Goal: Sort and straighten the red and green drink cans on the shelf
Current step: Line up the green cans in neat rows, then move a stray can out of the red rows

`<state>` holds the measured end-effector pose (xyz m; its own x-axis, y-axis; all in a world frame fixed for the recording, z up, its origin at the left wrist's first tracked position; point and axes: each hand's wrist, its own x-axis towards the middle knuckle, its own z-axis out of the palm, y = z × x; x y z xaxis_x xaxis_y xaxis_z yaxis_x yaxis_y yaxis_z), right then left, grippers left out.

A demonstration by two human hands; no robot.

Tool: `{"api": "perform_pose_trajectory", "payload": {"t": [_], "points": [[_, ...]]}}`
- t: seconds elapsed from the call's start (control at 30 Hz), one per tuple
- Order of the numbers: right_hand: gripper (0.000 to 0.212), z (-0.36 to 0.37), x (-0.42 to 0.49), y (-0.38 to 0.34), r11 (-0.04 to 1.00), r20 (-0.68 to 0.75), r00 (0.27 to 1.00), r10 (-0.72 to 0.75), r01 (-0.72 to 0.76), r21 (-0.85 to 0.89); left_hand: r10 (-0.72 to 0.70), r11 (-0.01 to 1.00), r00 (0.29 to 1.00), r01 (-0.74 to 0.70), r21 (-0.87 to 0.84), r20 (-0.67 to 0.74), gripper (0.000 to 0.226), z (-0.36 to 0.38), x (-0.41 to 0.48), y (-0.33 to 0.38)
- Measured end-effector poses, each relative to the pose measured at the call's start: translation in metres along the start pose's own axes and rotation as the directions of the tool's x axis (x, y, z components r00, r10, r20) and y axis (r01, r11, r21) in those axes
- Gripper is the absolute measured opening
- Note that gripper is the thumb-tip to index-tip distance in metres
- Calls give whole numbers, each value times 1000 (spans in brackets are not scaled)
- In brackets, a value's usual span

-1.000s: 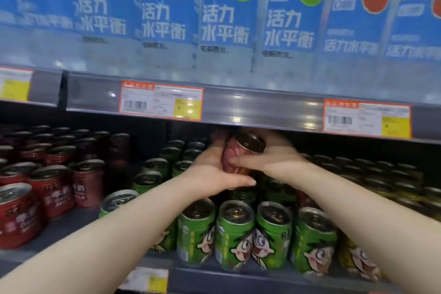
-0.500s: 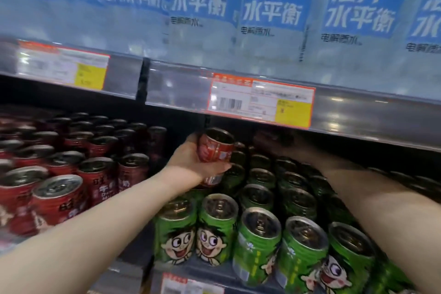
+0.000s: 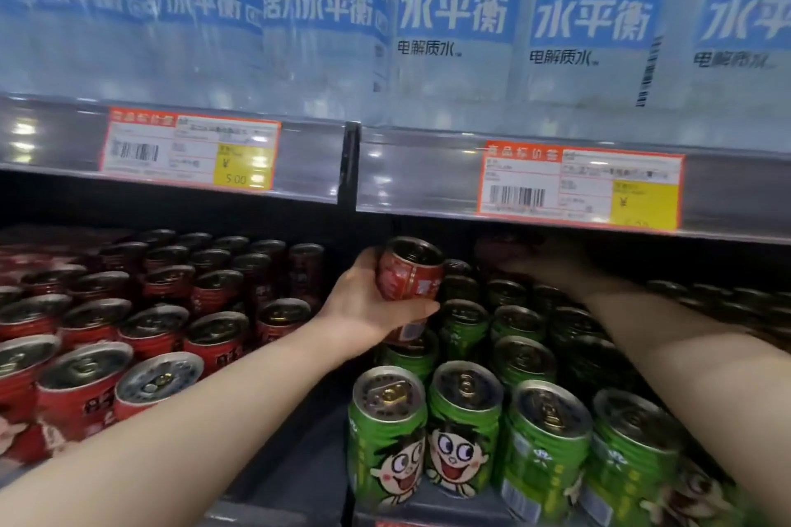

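I have my left hand (image 3: pixel 368 304) wrapped around one red can (image 3: pixel 408 278), lifted clear above the green cans (image 3: pixel 466 428) and tilted, so that stray is out of the wrong block but not yet set among the red cans (image 3: pixel 128 338) to the left. My right hand (image 3: pixel 535 265) reaches deep into the shadow under the upper shelf (image 3: pixel 428 180); I cannot tell whether its fingers have closed on anything. Both blocks look mostly in rows, front cans slightly askew. Since half a second ago the held can has barely shifted and my right hand has stayed at the back.
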<state>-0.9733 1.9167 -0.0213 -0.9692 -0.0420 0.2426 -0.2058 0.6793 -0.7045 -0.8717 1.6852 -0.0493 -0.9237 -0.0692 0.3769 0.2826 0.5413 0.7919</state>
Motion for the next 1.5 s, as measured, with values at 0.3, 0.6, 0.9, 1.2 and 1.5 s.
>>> {"api": "perform_pose_trajectory", "payload": {"t": [0.3, 0.6, 0.9, 1.2, 1.5], "points": [[37, -13, -76, -45, 939, -38, 976, -214, 216, 268, -12, 984, 997, -3, -178, -79, 68, -1, -16, 16], [51, 0, -122, -77, 960, 49, 978, -202, 188, 205, -64, 984, 962, 17, -176, -264, 60, -45, -74, 27], [77, 57, -157, -110, 907, 141, 924, -355, 304, 290, -153, 988, 889, 128, -88, -431, 60, -122, -149, 10], [82, 87, -168, -139, 918, 230, 889, -396, 374, 133, -129, 989, 903, 84, -124, -410, 62, -156, -158, -15], [83, 143, -158, -167, 899, 377, 903, -205, 326, -293, -73, 987, 968, 35, -158, -240, 61, -206, -125, -57]]}}
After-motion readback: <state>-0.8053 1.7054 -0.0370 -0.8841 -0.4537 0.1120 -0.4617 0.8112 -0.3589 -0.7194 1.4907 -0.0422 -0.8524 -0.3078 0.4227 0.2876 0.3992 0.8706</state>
